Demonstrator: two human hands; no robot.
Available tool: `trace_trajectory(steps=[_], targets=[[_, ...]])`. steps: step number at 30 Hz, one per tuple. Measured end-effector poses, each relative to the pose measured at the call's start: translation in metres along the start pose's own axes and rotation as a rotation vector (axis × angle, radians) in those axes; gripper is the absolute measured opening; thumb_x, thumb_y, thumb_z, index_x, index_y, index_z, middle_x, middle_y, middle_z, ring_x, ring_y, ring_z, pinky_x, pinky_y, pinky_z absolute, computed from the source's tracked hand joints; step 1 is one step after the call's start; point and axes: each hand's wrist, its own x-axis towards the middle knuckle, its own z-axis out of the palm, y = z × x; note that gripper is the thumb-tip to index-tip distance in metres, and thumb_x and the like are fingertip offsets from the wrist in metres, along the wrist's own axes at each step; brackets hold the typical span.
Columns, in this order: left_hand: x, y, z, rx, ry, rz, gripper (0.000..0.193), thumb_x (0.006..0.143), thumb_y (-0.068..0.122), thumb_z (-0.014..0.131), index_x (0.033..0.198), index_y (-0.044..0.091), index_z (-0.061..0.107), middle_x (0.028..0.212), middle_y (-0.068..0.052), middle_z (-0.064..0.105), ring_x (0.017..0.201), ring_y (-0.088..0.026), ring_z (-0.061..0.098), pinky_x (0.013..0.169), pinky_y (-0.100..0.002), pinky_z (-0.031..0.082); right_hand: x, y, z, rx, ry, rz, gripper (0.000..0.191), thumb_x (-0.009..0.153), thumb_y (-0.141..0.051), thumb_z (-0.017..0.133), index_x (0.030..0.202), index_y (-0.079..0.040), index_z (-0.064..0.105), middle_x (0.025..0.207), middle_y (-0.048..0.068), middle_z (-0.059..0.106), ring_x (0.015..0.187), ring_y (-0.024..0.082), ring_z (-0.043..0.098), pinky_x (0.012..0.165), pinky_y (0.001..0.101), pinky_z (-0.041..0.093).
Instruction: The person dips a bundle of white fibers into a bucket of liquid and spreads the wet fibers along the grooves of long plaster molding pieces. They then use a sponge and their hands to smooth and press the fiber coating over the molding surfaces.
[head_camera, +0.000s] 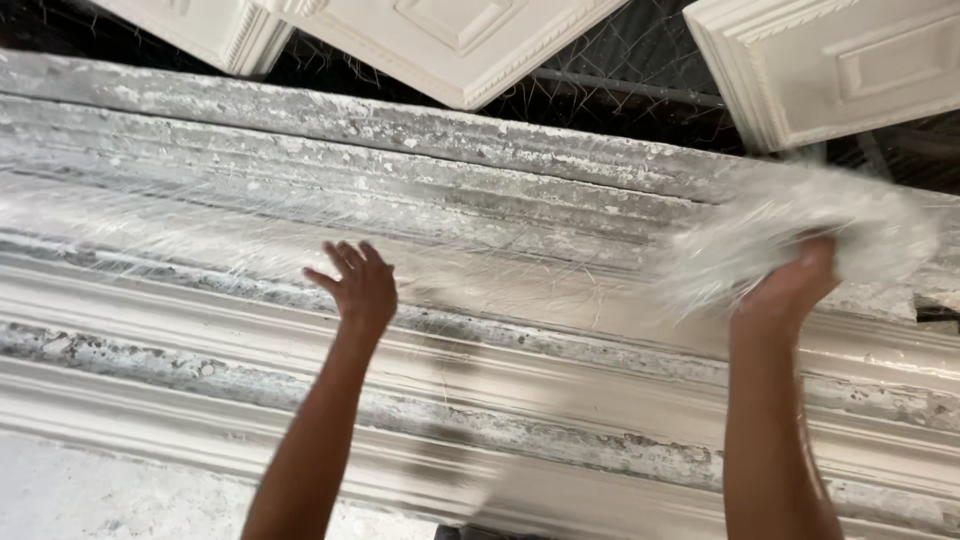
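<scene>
Right hand (790, 285) is up over the long ridged mould (480, 400), fingers closed on a wad of white fibre (800, 230), which is blurred and hangs above the mould's far right end. Left hand (358, 288) floats over the middle of the mould, fingers spread and loose, gripping nothing, with thin glassy strands (180, 230) fanned out across the grooves just to its left. The mould is crusted with flaking white plaster along its ridges. Beyond its top edge, white moulded panels (830, 65) lean over dark mesh (620, 60).
</scene>
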Motion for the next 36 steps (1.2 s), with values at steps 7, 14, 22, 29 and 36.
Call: trace_trajectory(steps=[7, 14, 22, 29, 36], targets=[[-0.062, 0.172, -0.113, -1.862, -0.401, 0.181, 0.04, 0.112, 0.028, 0.048, 0.136, -0.003, 0.058, 0.137, -0.026, 0.055, 0.124, -0.033, 0.057, 0.098, -0.04, 0.052, -0.084, 0.091, -0.011, -0.076, 0.077, 0.111, 0.031, 0.1, -0.02, 0.061, 0.127, -0.014, 0.047, 0.125, 0.003, 0.056, 0.112, 0.016, 0.054, 0.099, 0.0323, 0.049], [-0.032, 0.162, -0.161, -1.634, -0.561, 0.017, 0.021, 0.109, 0.017, 0.053, 0.104, 0.004, 0.069, 0.078, -0.013, 0.072, 0.055, -0.027, 0.066, 0.05, -0.038, 0.055, -0.027, 0.046, -0.069, -0.012, -0.136, -0.086, 0.027, 0.109, -0.012, 0.062, 0.117, 0.009, 0.046, 0.112, 0.017, 0.053, 0.098, 0.024, 0.053, 0.087, 0.04, 0.049], [-0.023, 0.209, -0.149, -1.331, -0.115, 0.048, 0.019, 0.103, 0.013, 0.05, 0.103, 0.007, 0.067, 0.087, -0.015, 0.075, 0.067, -0.032, 0.07, 0.054, -0.043, 0.053, 0.06, -0.079, -0.08, -0.125, 0.363, 0.137, 0.09, 0.101, -0.059, 0.046, 0.159, -0.015, -0.007, 0.168, 0.013, 0.021, 0.152, 0.037, 0.022, 0.122, 0.0559, 0.016], [-0.044, 0.254, -0.126, -0.386, -0.205, 0.058, 0.038, 0.097, 0.028, 0.048, 0.119, -0.001, 0.06, 0.107, -0.02, 0.072, 0.103, -0.039, 0.068, 0.085, -0.057, 0.053, 0.112, -0.11, -0.151, -0.174, 0.073, -0.012, 0.086, 0.103, -0.058, 0.049, 0.165, -0.01, 0.014, 0.173, 0.018, 0.015, 0.157, 0.038, 0.018, 0.128, 0.0565, 0.023], [-0.081, 0.39, -0.268, -2.063, -0.678, -0.171, 0.047, 0.103, 0.022, 0.061, 0.141, -0.001, 0.046, 0.112, -0.021, 0.072, 0.098, -0.031, 0.065, 0.085, -0.044, 0.054, 0.048, -0.05, -0.174, -0.158, 0.116, 0.522, 0.032, 0.107, -0.049, 0.037, 0.124, -0.022, 0.032, 0.09, 0.003, 0.037, 0.067, 0.015, 0.033, 0.054, 0.0326, 0.035]])
